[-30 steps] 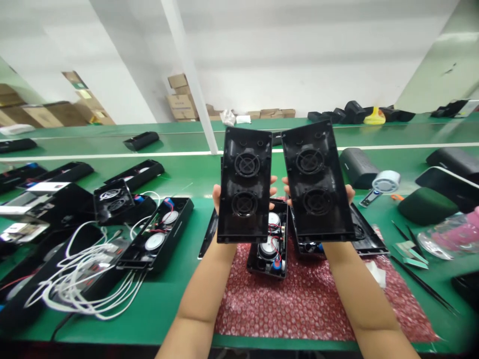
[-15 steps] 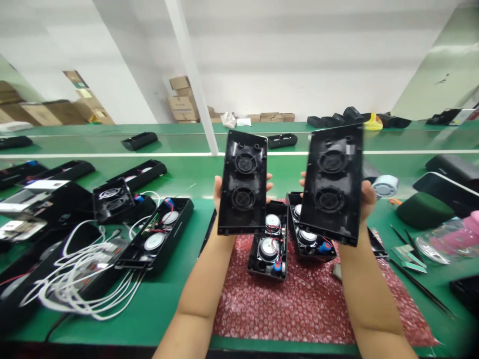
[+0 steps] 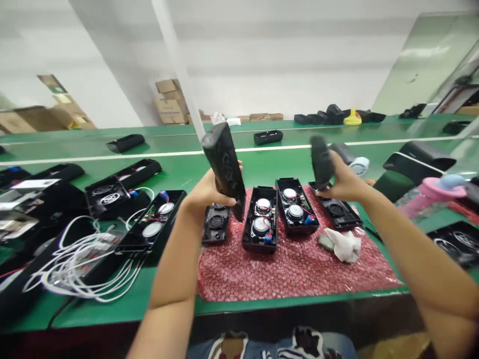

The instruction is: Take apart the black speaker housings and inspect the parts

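Observation:
My left hand (image 3: 209, 192) grips a black speaker panel (image 3: 226, 172), raised and tilted nearly edge-on. In my right hand (image 3: 342, 179) is a second black panel (image 3: 321, 158), blurred and also turned on edge. Below and between them, two open black speaker housings (image 3: 260, 219) (image 3: 297, 207) lie on red bubble wrap (image 3: 269, 274), showing round drivers, red wires and blue connectors. A flat black panel (image 3: 217, 223) lies under my left hand, and another (image 3: 339, 212) lies below my right hand.
White cables (image 3: 75, 269) and an open speaker housing (image 3: 157, 222) are at left. A crumpled white cloth (image 3: 346, 245) lies on the wrap. At right stand a pink-lidded bottle (image 3: 430, 197) and a small light-blue fan (image 3: 359, 165). More black speakers (image 3: 126, 143) sit farther back.
Both raised panels have turned from showing their inner faces to nearly edge-on. My hands have moved apart slightly, and the view has shifted, bringing the white cloth and the right flat panel into sight.

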Demonstrator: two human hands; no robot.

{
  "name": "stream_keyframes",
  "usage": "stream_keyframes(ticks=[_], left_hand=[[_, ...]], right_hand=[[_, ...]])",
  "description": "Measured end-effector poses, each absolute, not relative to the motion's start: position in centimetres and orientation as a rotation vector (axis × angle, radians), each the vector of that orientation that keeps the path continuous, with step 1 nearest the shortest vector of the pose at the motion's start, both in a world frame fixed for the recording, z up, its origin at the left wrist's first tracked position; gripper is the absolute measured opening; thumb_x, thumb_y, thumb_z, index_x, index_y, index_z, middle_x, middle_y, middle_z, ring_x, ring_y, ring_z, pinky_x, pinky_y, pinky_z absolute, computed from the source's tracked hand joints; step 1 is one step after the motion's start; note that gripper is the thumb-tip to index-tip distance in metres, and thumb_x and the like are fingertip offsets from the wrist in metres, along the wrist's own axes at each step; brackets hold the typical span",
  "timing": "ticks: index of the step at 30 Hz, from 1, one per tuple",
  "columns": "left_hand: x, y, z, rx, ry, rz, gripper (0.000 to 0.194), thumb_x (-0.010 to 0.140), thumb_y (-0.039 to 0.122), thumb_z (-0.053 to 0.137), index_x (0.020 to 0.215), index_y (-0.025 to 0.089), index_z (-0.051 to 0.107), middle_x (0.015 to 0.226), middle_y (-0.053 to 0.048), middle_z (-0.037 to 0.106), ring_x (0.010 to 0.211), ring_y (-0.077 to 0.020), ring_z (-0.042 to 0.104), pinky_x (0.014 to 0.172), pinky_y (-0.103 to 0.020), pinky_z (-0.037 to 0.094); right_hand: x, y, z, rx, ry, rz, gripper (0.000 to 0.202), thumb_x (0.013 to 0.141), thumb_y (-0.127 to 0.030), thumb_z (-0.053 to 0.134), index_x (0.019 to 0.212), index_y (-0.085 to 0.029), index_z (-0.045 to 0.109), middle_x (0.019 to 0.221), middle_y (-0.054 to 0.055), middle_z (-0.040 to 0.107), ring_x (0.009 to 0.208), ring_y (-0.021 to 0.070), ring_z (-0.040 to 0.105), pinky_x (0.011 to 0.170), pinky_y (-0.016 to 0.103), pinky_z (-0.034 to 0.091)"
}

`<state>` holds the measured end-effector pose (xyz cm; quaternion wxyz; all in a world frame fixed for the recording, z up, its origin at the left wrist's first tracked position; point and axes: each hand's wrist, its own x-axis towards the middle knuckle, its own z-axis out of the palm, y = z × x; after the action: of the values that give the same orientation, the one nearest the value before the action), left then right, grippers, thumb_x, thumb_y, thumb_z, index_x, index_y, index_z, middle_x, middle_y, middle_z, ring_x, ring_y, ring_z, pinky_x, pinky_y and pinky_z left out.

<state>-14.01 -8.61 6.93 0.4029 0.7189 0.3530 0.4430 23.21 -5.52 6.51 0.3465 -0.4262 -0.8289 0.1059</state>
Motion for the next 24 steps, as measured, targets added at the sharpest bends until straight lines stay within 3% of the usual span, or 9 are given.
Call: stream_keyframes(ticks=[2,4,7,9,14,16,19,22,24], left_hand=[[-14.4,-8.5,8.1,2.168,1.011,0.884,0.099,0.044,0.035,0.089,0.135,0.019,0.054,0.139,-0.015,0.057,0.129,-0.0421,0.051,0.109,-0.053,0.043],[-14.0,-8.6,9.0,2.467,0.993,0.559,0.092,0.051,0.027,0.083,0.139,0.022,0.053,0.144,-0.013,0.055,0.132,-0.0397,0.049,0.113,-0.053,0.037],[-11.9,-9.1,8.9,2.7,0.872,0.182,0.074,0.066,0.014,0.064,0.138,0.031,0.055,0.145,-0.009,0.056,0.138,-0.0355,0.046,0.117,-0.056,0.027],[-9.9,-9.5,7.7,2.727,0.822,0.096,0.061,0.075,0.009,0.053,0.13,0.035,0.062,0.145,-0.005,0.056,0.142,-0.0324,0.043,0.119,-0.058,0.02],[-6.7,-9.6,3.7,2.673,0.842,0.027,0.047,0.085,0.01,0.05,0.118,0.038,0.069,0.149,0.002,0.052,0.149,-0.0258,0.033,0.124,-0.055,0.014],[-6.6,-9.3,3.0,2.68,0.923,0.006,0.054,0.085,0.008,0.05,0.124,0.041,0.066,0.155,0.001,0.044,0.151,-0.029,0.026,0.122,-0.06,0.015],[-6.8,-8.9,3.0,2.643,1.03,-0.097,0.067,0.077,0.002,0.05,0.128,0.043,0.063,0.159,0.001,0.038,0.151,-0.0343,0.025,0.118,-0.063,0.022],[-5.9,-9.2,3.1,2.501,1.248,-0.019,0.059,0.08,0.008,0.046,0.131,0.033,0.064,0.155,-0.005,0.045,0.145,-0.0316,0.038,0.118,-0.051,0.031],[-4.5,-9.7,2.6,2.381,1.492,0.126,0.053,0.092,0.026,0.04,0.144,0.021,0.051,0.152,-0.017,0.045,0.142,-0.0357,0.041,0.117,-0.053,0.031]], right_hand=[[24.1,-4.7,6.3,-1.011,-2.496,0.052,0.095,0.062,-0.013,0.066,0.151,-0.012,0.034,0.153,0.021,0.042,0.141,0.0382,0.04,0.117,0.054,0.034],[24.9,-4.1,6.0,-0.945,-2.781,-0.175,0.094,0.062,-0.001,0.059,0.152,-0.019,0.036,0.156,0.018,0.039,0.144,0.0382,0.037,0.115,0.061,0.034],[25.1,-3.5,5.4,-0.813,-3.034,-0.395,0.091,0.067,0.007,0.052,0.15,-0.028,0.04,0.158,0.013,0.039,0.145,0.0355,0.038,0.11,0.068,0.032],[24.6,-3.1,4.9,-0.66,-3.123,-0.433,0.086,0.073,0.008,0.05,0.149,-0.03,0.042,0.156,0.01,0.043,0.144,0.0309,0.041,0.112,0.066,0.029],[23.0,-2.2,3.0,-0.517,-3.128,-0.408,0.066,0.087,0.001,0.05,0.143,-0.034,0.05,0.15,0.004,0.051,0.141,0.0261,0.045,0.115,0.06,0.03],[22.5,-2.2,2.4,-0.7,-3.092,-0.278,0.06,0.089,-0.003,0.051,0.138,-0.036,0.056,0.146,0.002,0.056,0.139,0.0251,0.048,0.115,0.057,0.031],[21.5,-2.7,2.0,-1.169,-2.914,-0.032,0.047,0.089,-0.008,0.051,0.127,-0.032,0.067,0.133,0.005,0.066,0.127,0.0252,0.058,0.109,0.045,0.042],[19.5,-3.6,1.7,-1.575,-2.658,0.049,0.04,0.098,-0.026,0.04,0.128,-0.021,0.066,0.127,0.015,0.066,0.117,0.0281,0.064,0.099,0.04,0.049],[17.6,-4.2,1.3,-1.826,-2.459,0.102,0.058,0.102,-0.049,0.029,0.141,-0.014,0.053,0.131,0.023,0.06,0.116,0.0336,0.064,0.096,0.045,0.05]])
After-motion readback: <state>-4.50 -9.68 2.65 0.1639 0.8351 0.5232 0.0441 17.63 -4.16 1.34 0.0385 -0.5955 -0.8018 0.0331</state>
